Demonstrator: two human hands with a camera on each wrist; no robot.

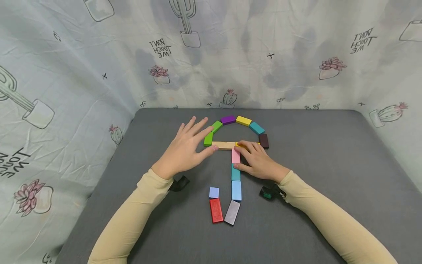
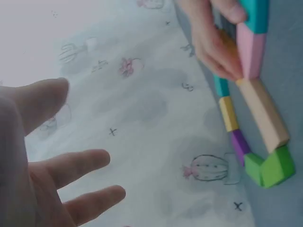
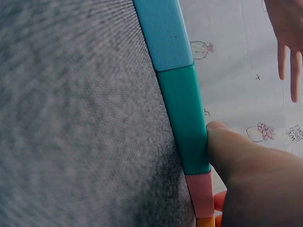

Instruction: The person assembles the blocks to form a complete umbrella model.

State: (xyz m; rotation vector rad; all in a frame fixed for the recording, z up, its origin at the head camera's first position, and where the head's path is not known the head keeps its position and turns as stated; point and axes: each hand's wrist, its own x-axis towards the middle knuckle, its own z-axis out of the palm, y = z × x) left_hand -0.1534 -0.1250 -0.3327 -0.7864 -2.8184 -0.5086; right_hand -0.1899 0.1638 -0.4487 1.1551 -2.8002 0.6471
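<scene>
Wooden blocks form an umbrella-like outline on the grey table. My left hand point(image 1: 186, 148) hovers with fingers spread, left of the arch, holding nothing. My right hand point(image 1: 260, 161) rests over the outline's middle, its fingers partly covering a yellow-orange block point(image 3: 205, 222). Its thumb touches the teal block point(image 3: 182, 118), close to the pink block point(image 1: 235, 156). Beside the covered block lies a natural wood block point(image 1: 224, 146). The arch has green blocks point(image 1: 208, 139), a purple block point(image 1: 228, 120), a yellow block point(image 1: 243, 121), a blue-teal block point(image 1: 256, 128) and a dark brown block point(image 1: 263, 141).
Below the teal block runs a light blue block point(image 1: 236, 190), then a tilted grey-lilac block point(image 1: 232, 212). A red block point(image 1: 216, 210) and a small periwinkle block point(image 1: 214, 193) lie to their left. A cactus-print cloth point(image 1: 230, 55) hangs behind the table point(image 1: 313, 157).
</scene>
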